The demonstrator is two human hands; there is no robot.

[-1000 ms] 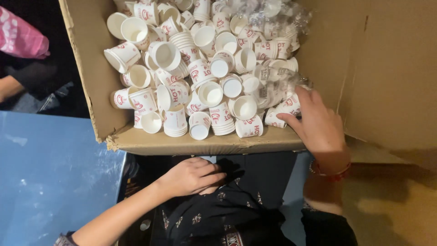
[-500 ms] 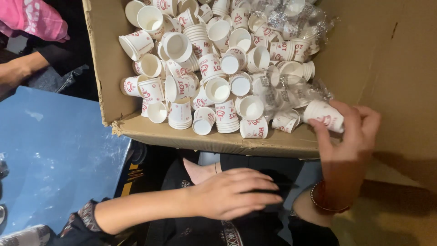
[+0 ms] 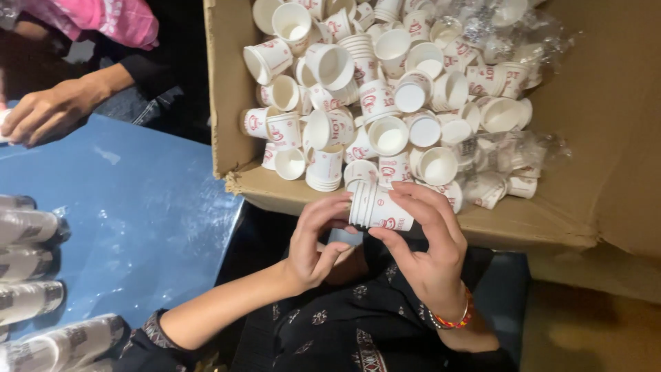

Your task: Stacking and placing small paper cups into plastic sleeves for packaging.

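Note:
A small stack of white paper cups with red print lies sideways between both my hands, just in front of the cardboard box. My right hand grips the stack from the right and below. The fingertips of my left hand touch the stack's open rim end. Inside the box lie several loose white paper cups, some nested, some wrapped in clear plastic.
A blue table lies to my left. Wrapped sleeves of stacked cups lie along its left edge. Another person's hand rests at the table's far left, with a pink sleeve above it. My dark patterned clothing is below.
My right hand has come out of the box with a stack of cups and moved toward me. My left hand has risen from my lap to meet the stack.

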